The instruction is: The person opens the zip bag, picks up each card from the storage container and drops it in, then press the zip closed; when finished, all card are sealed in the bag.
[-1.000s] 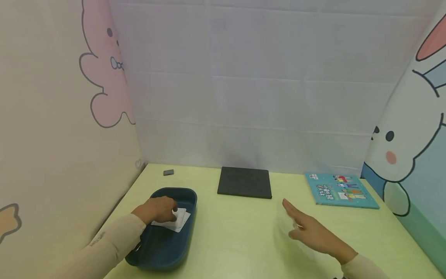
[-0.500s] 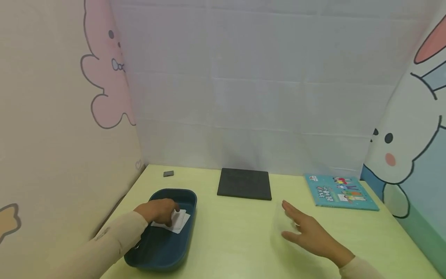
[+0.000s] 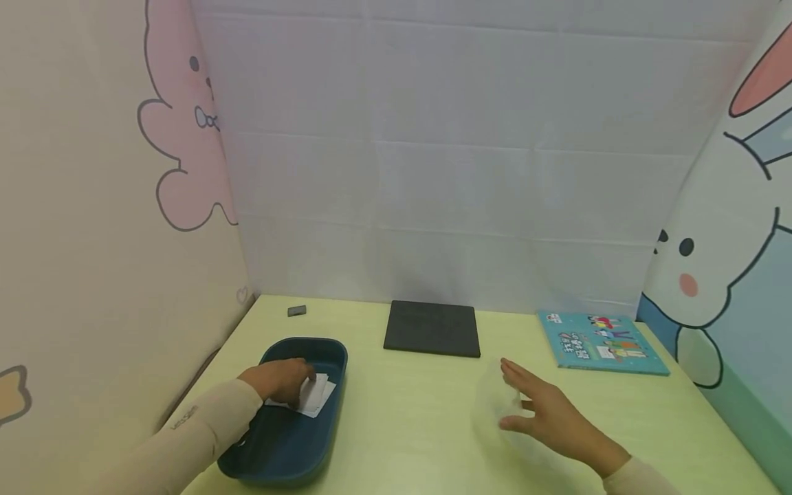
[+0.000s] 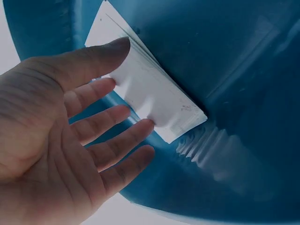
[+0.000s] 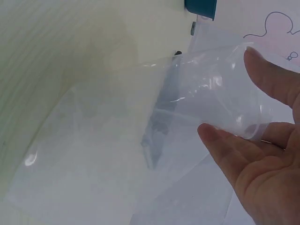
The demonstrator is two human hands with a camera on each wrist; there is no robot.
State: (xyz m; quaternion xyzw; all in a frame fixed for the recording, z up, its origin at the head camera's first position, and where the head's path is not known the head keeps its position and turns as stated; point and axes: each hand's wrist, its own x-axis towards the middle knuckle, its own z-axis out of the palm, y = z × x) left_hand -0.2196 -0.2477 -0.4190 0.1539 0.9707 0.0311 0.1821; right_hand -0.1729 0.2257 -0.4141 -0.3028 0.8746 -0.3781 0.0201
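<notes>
Head view: your left hand (image 3: 278, 381) is down inside the dark blue tray (image 3: 284, 447) at the left of the bench (image 3: 402, 412); its back hides part of the white stack (image 4: 152, 89). Left wrist view gives the palm side: thumb tip by one long edge of the stack, fingertips along the other, digits relaxed. Cannot tell whether they grasp it. Thin layers show at the stack's edge, and it lies slantwise in the tray.

Your right hand (image 3: 551, 419) is raised well apart, to the right. From the head, only a faint haze before it; right wrist view has the clear plastic (image 5: 103, 122) bowed between thumb and fingers, in your grasp. A dark shape behind it is too blurred to name.

Only the head view has the picture book (image 3: 603, 344) plain, and the dark slab (image 3: 432, 328) between it and the tray.

Against one second ago: right thumb reaches farther out, plastic spreads farther toward the tray. Left thumb sits slightly closer to you; stack, tray, slab and book keep their places.
</notes>
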